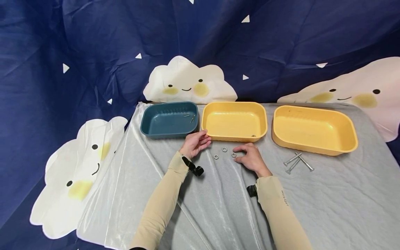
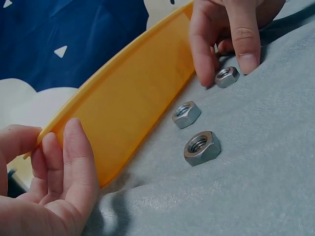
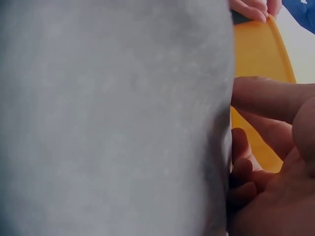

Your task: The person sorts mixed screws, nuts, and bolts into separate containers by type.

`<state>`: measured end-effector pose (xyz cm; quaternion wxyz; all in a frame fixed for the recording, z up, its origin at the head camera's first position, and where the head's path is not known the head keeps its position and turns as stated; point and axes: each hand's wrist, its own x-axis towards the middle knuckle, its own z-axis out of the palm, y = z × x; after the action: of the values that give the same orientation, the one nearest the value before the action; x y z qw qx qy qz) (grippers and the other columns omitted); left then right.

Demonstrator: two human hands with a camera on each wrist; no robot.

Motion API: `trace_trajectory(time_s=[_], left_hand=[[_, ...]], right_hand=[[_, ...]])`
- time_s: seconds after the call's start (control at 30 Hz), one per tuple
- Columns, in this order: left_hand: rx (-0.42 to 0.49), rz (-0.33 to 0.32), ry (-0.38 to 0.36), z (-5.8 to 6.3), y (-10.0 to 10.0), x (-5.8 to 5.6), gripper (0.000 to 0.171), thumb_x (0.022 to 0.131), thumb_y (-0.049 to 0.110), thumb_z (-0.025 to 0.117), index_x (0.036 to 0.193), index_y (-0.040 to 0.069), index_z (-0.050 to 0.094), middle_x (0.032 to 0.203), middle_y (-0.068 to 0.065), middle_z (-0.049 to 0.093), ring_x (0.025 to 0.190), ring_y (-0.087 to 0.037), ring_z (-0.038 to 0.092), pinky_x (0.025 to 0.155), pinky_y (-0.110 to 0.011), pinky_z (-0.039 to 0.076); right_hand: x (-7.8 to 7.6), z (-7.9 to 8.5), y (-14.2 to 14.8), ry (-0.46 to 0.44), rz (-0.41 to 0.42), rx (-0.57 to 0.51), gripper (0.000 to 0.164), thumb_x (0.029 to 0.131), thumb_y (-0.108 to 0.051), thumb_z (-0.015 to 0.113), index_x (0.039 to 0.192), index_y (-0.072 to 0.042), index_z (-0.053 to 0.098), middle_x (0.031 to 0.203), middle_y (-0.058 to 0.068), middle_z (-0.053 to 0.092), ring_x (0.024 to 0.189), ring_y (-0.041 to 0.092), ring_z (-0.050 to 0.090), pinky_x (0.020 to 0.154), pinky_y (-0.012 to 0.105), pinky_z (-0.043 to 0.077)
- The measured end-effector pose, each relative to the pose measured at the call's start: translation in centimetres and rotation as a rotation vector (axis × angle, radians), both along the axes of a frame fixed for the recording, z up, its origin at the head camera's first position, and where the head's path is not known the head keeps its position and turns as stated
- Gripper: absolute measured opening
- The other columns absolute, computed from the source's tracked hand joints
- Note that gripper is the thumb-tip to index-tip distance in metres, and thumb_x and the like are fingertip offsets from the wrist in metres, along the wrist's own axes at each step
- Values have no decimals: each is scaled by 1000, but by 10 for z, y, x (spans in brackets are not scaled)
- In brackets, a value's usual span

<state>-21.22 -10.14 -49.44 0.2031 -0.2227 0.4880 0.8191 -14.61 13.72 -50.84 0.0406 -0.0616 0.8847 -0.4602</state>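
Note:
My left hand (image 1: 195, 143) pinches the rim of the middle yellow tub (image 2: 133, 98) at its near left corner, thumb and fingertips meeting over the edge in the left wrist view. Right of it, my right hand (image 1: 251, 158) is low over the grey cloth, with index finger and thumb spread on either side of a metal hex nut (image 2: 227, 83). That nut lies on the cloth, and a gap shows between it and the thumb. Two more nuts, one (image 2: 188, 119) nearer the tub and a bigger-looking one (image 2: 204, 156), lie left of it. In the right wrist view cloth hides the fingertips.
A dark teal tub (image 1: 165, 134) with several small nails or screws (image 1: 192, 119) stands left. Another yellow tub (image 1: 312, 148) is at right, with three long bolts (image 1: 305, 163) crossed before it. A small dark piece (image 1: 253, 135) lies inside the middle tub. Patterned blue fabric (image 1: 200, 31) hangs behind.

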Motion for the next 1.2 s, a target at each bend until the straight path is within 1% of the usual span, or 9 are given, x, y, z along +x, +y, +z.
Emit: trace_trajectory(time_s=[0.27, 0.7, 0.97, 1.2], left_hand=[[1, 5, 9, -1, 1, 1, 6, 92, 11, 64, 87, 7, 65, 68, -2, 67, 65, -14, 69, 61, -25, 60], [-3, 5, 1, -2, 1, -1, 7, 92, 11, 64, 87, 6, 65, 69, -3, 68, 66, -15, 70, 63, -25, 60], [10, 2, 10, -3, 1, -2, 10, 93, 10, 62, 84, 6, 65, 66, -3, 68, 64, -15, 70, 61, -25, 60], [5, -1, 15, -3, 1, -2, 11, 93, 10, 63, 83, 6, 65, 66, -4, 68, 64, -15, 70, 62, -25, 60]], right_hand=[[-1, 1, -1, 9, -3, 46, 28, 69, -4, 79, 96, -1, 74, 104, 21, 63, 103, 34, 54, 94, 45, 43], [-2, 3, -3, 2, -16, 65, 24, 68, -4, 80, 92, -1, 75, 100, 21, 63, 99, 35, 56, 91, 46, 45], [-3, 5, -4, -10, -15, 77, 22, 68, -3, 80, 90, -1, 76, 101, 21, 63, 101, 35, 56, 91, 45, 44], [-3, 6, -5, -14, -16, 76, 21, 69, -3, 79, 89, -1, 75, 101, 21, 62, 102, 35, 56, 92, 45, 44]])
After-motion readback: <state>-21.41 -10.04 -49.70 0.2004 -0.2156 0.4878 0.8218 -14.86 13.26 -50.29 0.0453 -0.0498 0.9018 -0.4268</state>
